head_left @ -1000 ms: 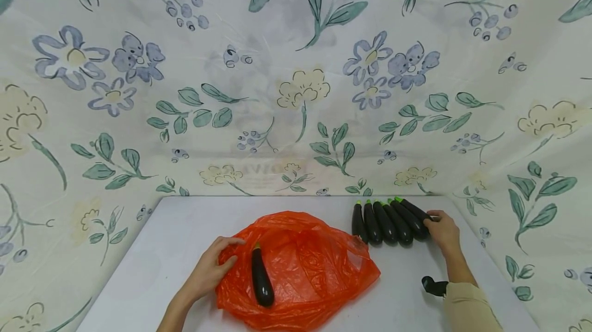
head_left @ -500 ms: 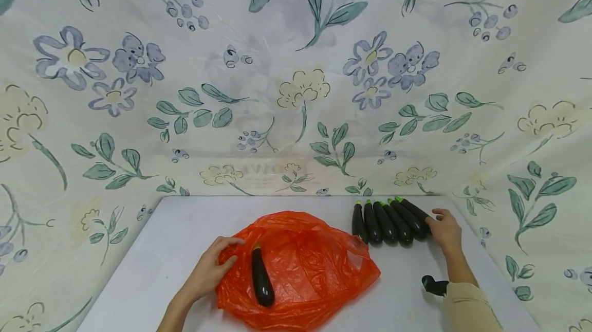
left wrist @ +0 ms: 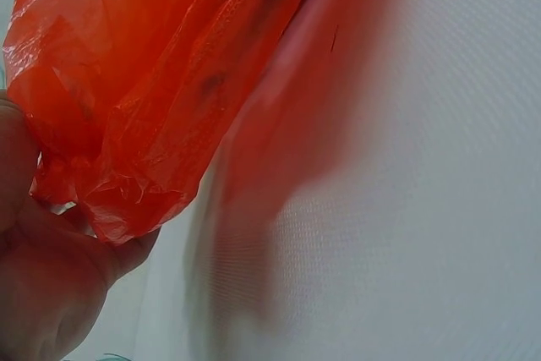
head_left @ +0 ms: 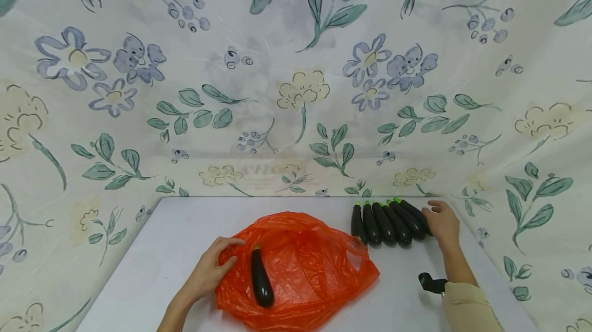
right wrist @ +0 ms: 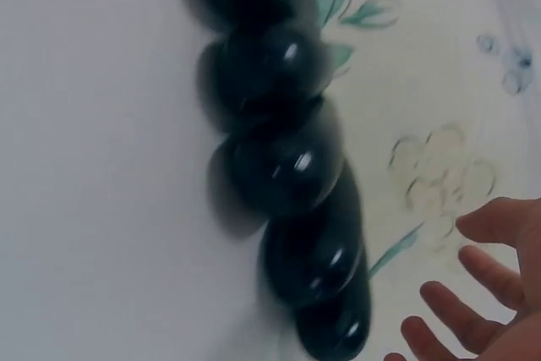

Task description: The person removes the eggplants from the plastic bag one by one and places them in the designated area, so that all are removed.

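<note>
My left hand (head_left: 213, 269) grips the left rim of a red plastic bag (head_left: 314, 260) that lies spread on the table. The left wrist view shows the bag's thin film (left wrist: 161, 124) between that hand's thumb and fingers. Inside the bag's mouth lies one dark eggplant (head_left: 262, 280), its stem pointing away from me. Several more eggplants (head_left: 383, 224) with green stem ends form a side-by-side row at the back right. My right hand (head_left: 443, 223) is just right of the row's rightmost eggplant (head_left: 413, 211). In the right wrist view its fingers (right wrist: 456, 310) are spread and hold nothing.
The white table (head_left: 176, 224) ends at a floral cloth (head_left: 296, 116) that hangs behind and at both sides. A black wrist device (head_left: 432, 283) sticks out from the right sleeve (head_left: 469, 303). The row of eggplants reaches close to the bag's right side.
My right hand has come off the rightmost eggplant and shifted slightly up and away from it, its fingers loosening. The left hand, the bag and the eggplant in it stay put.
</note>
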### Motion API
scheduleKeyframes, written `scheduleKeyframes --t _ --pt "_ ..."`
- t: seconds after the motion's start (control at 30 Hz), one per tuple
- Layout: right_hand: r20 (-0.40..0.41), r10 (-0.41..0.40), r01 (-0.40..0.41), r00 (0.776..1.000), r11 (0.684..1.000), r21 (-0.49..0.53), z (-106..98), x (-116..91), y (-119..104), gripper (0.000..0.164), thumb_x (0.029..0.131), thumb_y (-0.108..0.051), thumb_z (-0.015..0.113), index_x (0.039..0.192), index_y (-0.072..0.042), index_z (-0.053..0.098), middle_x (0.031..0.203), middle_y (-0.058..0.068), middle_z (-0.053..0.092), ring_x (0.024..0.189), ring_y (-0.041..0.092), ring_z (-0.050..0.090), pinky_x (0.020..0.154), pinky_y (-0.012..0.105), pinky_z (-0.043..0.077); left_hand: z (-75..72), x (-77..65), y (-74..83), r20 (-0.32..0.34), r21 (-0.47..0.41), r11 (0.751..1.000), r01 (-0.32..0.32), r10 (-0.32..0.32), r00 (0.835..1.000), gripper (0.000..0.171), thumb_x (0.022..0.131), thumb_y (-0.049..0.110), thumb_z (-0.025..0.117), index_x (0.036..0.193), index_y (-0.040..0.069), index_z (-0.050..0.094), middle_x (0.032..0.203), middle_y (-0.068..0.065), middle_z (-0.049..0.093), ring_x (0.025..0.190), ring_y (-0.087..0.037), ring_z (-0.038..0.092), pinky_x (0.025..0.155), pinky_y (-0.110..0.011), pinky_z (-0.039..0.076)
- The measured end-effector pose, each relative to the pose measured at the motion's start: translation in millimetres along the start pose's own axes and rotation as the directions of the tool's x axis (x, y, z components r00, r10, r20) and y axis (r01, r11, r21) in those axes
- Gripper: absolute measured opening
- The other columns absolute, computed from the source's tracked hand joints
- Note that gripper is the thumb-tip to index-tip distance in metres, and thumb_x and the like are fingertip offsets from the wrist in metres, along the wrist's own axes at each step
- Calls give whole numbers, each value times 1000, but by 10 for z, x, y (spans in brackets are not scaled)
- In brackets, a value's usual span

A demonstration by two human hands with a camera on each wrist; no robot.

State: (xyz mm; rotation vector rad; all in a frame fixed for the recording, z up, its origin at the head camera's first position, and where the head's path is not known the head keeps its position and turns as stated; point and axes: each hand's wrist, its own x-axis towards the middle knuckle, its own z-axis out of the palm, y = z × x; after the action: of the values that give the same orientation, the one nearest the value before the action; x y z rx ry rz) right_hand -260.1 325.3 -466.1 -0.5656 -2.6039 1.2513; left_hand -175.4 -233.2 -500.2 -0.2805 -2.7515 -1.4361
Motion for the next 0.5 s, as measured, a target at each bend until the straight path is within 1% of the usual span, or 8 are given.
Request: scheduleKeyframes --t 0.07,0.17,0.3,0.4,0.5 --pt "0 -21 21 1000 1000 18 12 -30 -74 50 99 -23 53 143 2 48 142 32 48 128 50 48 104 58 43 3 -2 3 1 -9 1000 -4 4 1000 43 94 -5 62 126 23 63 119 -4 56 120 -28 54 107 -56 44" --pt "21 -49 47 999 997 55 34 -83 -190 50 99 -23 55 143 0 49 143 30 49 128 48 50 103 56 45 9 -2 5 7 -15 1000 3 -3 1000 43 94 -5 61 127 24 63 120 -4 56 120 -28 54 107 -56 44" --pt "87 -83 74 993 992 101 54 -154 -349 52 100 -25 54 145 -1 46 144 30 47 128 47 50 102 55 46 15 3 4 8 -14 1000 12 -12 1000 44 94 -5 62 127 25 63 121 -3 56 121 -27 54 107 -55 44" --pt "146 -109 92 983 988 121 80 -216 -464 53 100 -26 55 146 -3 45 145 29 47 128 45 51 100 54 47 14 5 4 4 -12 1000 11 -11 1000 44 94 -5 62 126 25 63 120 -3 56 120 -27 54 107 -55 45" --pt "195 -146 123 970 984 126 129 -287 -581 53 100 -28 57 146 -4 46 142 28 50 127 43 52 100 53 47 12 2 4 2 -16 1000 6 -6 1000 44 94 -5 62 126 25 63 119 -3 56 119 -27 54 107 -55 45"
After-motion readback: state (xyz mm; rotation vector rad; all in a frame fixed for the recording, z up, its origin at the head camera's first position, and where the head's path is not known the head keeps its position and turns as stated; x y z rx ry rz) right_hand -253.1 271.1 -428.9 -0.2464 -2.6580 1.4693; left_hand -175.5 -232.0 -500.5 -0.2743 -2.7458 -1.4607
